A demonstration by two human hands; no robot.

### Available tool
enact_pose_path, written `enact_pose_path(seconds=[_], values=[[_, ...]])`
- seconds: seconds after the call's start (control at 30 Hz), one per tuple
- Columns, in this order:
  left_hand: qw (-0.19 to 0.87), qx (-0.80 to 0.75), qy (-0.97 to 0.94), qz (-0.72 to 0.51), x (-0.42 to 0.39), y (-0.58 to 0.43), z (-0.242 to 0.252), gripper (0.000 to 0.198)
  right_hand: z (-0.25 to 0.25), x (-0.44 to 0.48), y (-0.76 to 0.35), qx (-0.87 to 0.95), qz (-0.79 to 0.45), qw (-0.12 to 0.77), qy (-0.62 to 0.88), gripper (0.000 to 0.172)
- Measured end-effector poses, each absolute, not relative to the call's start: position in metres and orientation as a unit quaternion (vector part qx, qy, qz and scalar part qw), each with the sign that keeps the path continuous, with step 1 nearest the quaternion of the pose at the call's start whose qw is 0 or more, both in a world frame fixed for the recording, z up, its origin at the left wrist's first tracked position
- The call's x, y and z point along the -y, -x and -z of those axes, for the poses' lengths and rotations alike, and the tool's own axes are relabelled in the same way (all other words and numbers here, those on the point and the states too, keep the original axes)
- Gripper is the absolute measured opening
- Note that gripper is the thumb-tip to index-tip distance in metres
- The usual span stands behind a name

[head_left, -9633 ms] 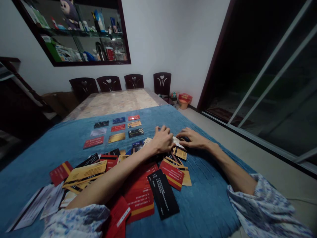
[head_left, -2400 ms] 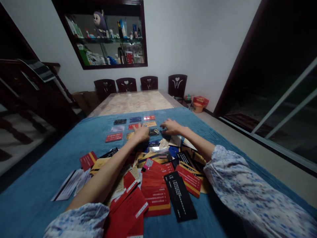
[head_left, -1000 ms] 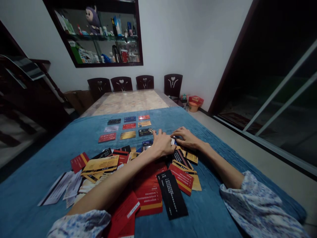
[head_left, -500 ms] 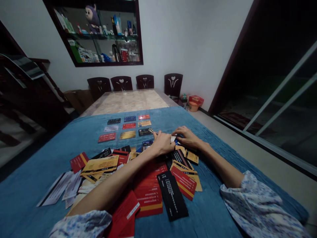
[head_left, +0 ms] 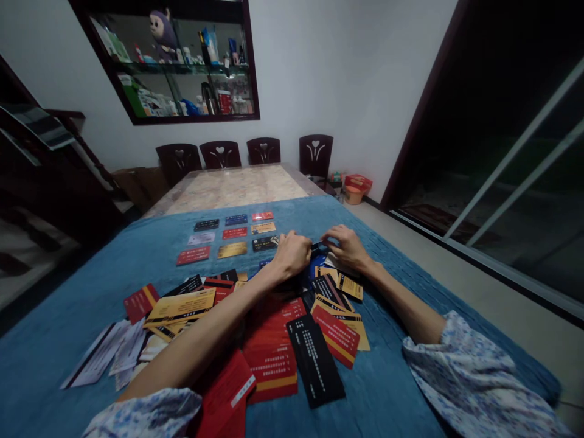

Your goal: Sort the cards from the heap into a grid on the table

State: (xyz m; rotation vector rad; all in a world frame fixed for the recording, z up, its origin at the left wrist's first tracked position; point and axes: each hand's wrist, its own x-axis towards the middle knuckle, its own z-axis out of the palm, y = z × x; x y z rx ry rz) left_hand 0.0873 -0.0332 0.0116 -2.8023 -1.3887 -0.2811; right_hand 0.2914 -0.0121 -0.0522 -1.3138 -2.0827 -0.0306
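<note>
My left hand (head_left: 292, 254) is closed, its knuckles turned up, and pinches one edge of a dark card (head_left: 318, 246). The fingertips of my right hand (head_left: 347, 248) close on the card's other edge; most of the card is hidden. Under my hands lies a loose heap of cards, among them a black card (head_left: 314, 359), a red card (head_left: 336, 334), yellow cards (head_left: 182, 306) and pale cards (head_left: 93, 356). Beyond my left hand, cards lie face up in rows, including a gold card (head_left: 232, 250) and a black VIP card (head_left: 264, 243).
A blue cloth (head_left: 150, 255) covers the near part of the table, and the bare marbled tabletop (head_left: 237, 182) shows behind it. Several dark chairs (head_left: 314, 155) stand at the far end. An orange bucket (head_left: 353, 194) is on the floor to the right.
My left hand has risen slightly and turned into a more closed grip. A dark card now shows between my hands, where a pale one showed before. The view has shifted a little.
</note>
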Motion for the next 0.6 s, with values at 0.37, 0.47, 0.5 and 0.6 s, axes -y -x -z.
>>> enact_pose_path(seconds=[0.37,0.47,0.5,0.6], values=[[-0.021,0.463,0.876,0.135,0.004,-0.079,0.0,0.043,0.053,0.013,-0.288,0.777,0.023,0.324,0.54,0.017],[-0.017,0.464,0.876,0.13,0.0,-0.08,0.001,0.047,0.056,0.011,-0.288,0.768,0.009,0.325,0.552,0.017],[-0.015,0.464,0.876,0.128,-0.001,-0.081,0.001,0.047,0.057,0.01,-0.287,0.765,0.006,0.326,0.556,0.017],[-0.012,0.472,0.874,0.118,-0.004,-0.083,0.001,0.046,0.06,0.006,-0.287,0.759,-0.003,0.326,0.563,0.018]])
